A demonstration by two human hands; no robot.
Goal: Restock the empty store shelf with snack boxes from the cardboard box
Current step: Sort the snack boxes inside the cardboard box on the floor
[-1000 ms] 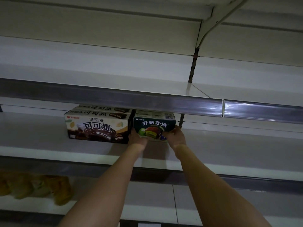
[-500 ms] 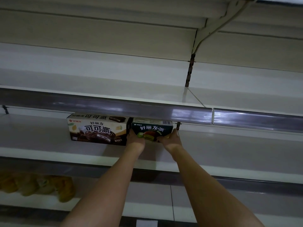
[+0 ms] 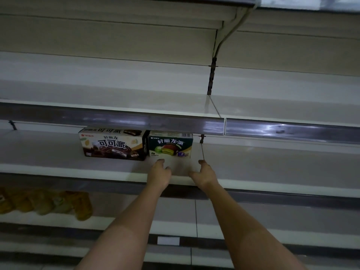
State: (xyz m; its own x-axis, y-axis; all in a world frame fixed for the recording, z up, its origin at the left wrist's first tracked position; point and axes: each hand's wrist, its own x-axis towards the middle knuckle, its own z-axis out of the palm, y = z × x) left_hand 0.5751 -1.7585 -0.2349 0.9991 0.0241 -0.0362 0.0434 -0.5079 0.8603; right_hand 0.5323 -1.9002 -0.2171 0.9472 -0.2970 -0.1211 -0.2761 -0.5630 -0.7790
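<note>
From the head camera, looking forward and a little up, the person stands before a run of store shelving. On the middle shelf (image 3: 58, 168), towards its back edge and partly tucked under the price rail of the shelf above, a green snack box (image 3: 170, 145) stands upright with its printed face outward. It sits just beside a brown snack box (image 3: 112, 146) on its left; the two look to be touching, though the shadow between them makes that hard to confirm.

Both hands are low in front of the green box and hold nothing. The left hand (image 3: 158, 173) has loosely curled fingers, its fingertips close to the box's lower left corner. The right hand (image 3: 204, 175) is likewise relaxed, near the lower right corner. Neither seems to touch the box.

My reading is that this box is placed and the hands are free for the next one. To do the step well, the front faces of the two boxes should line up flush and square to the shelf's front edge; a light push with flat fingers would do it.

Some yellowish packets (image 3: 44, 203) lie at the left end of the shelf below. The cardboard box is out of view.
</note>
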